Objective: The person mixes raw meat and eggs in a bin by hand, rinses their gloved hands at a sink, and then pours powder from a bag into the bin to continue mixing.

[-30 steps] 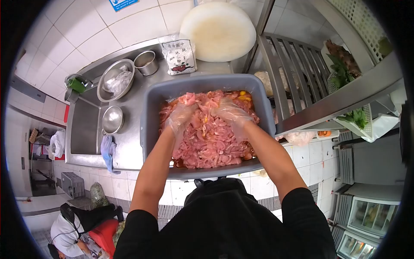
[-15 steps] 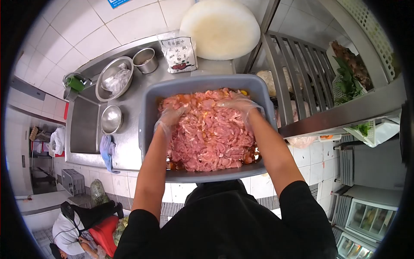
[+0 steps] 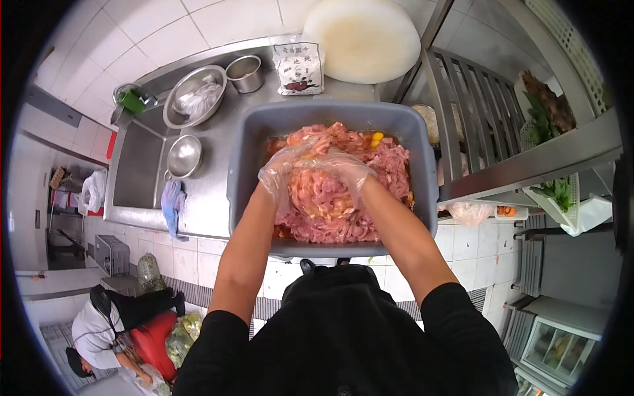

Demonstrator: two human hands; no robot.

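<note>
A large grey plastic tub (image 3: 330,108) holds a heap of sliced raw meat (image 3: 330,219) in reddish-brown liquid. Both hands wear thin clear plastic gloves. My left hand (image 3: 285,162) is in the upper left of the heap, its fingers curled into the meat and partly hidden. Close beside it, my right hand (image 3: 341,164) presses in from the right, with meat bunched up between and ahead of the two. Some yellow bits (image 3: 376,138) show near the tub's back right. Liquid shows along the tub's inner sides.
Left of the tub are a steel sink (image 3: 135,175), steel bowls (image 3: 185,156), a steel pot (image 3: 245,74) and a cloth (image 3: 173,206). Behind stand a printed bag (image 3: 297,69) and a round board (image 3: 362,39). A slatted rack (image 3: 472,119) adjoins the right. A person (image 3: 99,330) bends at lower left.
My hands have come together from opposite sides of the tub to its upper middle, bunching meat into a mound. The yellow bits are more exposed. The whole view has shifted slightly.
</note>
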